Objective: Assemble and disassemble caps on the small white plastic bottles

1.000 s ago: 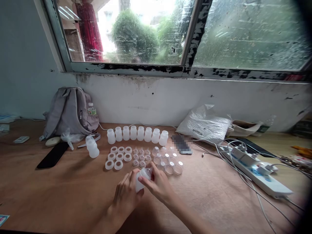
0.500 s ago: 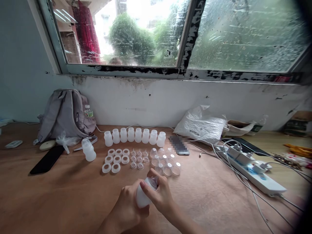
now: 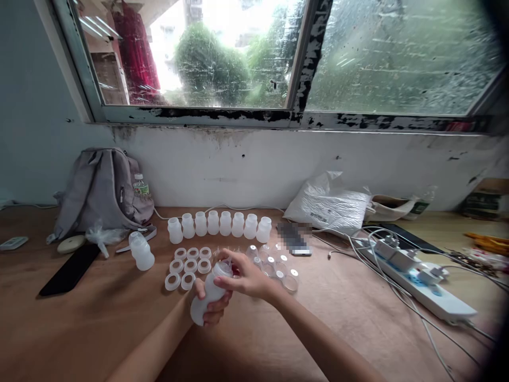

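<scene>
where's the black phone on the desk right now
In the head view the black phone lies flat at the desk's left side, in front of the grey backpack, left of the capped bottle.

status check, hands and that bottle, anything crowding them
Left hand gripping small white bottle, tilted. Right hand pinching bottle's top. Loose rings and clear caps close beyond, row of bottles behind; not blocking.

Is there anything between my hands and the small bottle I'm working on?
Nothing visible. The left hand is wrapped around the bottle, and the right hand has its fingertips on the bottle's top. The loose rings lie beyond on the table.
</scene>
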Demonstrator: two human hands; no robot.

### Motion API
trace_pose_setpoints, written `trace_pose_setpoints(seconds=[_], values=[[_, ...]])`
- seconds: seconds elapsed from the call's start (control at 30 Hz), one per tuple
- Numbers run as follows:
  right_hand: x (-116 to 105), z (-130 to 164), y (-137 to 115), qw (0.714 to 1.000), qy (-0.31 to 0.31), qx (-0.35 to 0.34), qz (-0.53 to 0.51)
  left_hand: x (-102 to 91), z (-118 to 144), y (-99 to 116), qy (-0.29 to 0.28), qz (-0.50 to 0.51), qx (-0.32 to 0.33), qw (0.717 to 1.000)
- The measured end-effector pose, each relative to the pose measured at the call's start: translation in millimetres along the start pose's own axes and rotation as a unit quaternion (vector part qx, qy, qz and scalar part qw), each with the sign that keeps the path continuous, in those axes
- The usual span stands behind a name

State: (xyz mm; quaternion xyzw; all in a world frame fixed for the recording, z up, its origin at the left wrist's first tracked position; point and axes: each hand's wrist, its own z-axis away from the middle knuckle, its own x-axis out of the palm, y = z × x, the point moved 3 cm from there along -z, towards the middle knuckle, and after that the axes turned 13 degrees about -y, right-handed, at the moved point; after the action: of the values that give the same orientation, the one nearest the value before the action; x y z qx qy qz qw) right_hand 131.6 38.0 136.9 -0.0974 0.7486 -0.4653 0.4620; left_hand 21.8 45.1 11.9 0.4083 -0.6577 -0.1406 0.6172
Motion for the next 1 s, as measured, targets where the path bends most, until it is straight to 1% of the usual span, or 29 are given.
trace_pose_setpoints(seconds=[0.07,0.1,0.13,0.17,0.23,0.37,0.47,0.53,0.6,0.7,0.83,1.0], values=[[-9,1,10,0.998,-0.029,0.048,-0.005,-3.3,2,-1,-0.073,0.028,-0.052,0.996],[-13,2,15,0.997,-0.024,0.066,-0.011,-2.6,3,-1,-0.097,0.041,-0.07,0.992],[-16,3,20,0.997,-0.009,0.078,-0.017,-1.7,4,-1,-0.101,0.047,-0.077,0.991],[-19,4,25,0.996,0.009,0.088,-0.022,-0.6,4,0,-0.093,0.048,-0.079,0.991],[-22,5,32,0.994,0.033,0.103,-0.015,1.9,5,-1,-0.054,0.033,-0.077,0.995],[-23,5,41,0.989,0.014,0.138,0.052,4.5,7,-4,0.044,-0.018,-0.054,0.997],[-27,8,48,0.983,0.005,0.164,0.085,5.7,7,-5,0.083,-0.049,-0.06,0.994],[-29,9,51,0.982,-0.01,0.165,0.089,6.3,7,-6,0.1,-0.058,-0.063,0.991],[-31,9,53,0.985,-0.026,0.15,0.082,6.8,6,-6,0.115,-0.064,-0.066,0.989],[-33,7,55,0.988,-0.026,0.132,0.069,7.8,6,-5,0.129,-0.068,-0.07,0.987],[-32,5,54,0.99,-0.013,0.126,0.061,9.6,6,-2,0.133,-0.064,-0.058,0.987],[-33,4,52,0.991,-0.023,0.123,0.054,12.7,7,0,0.118,-0.06,-0.046,0.99]])
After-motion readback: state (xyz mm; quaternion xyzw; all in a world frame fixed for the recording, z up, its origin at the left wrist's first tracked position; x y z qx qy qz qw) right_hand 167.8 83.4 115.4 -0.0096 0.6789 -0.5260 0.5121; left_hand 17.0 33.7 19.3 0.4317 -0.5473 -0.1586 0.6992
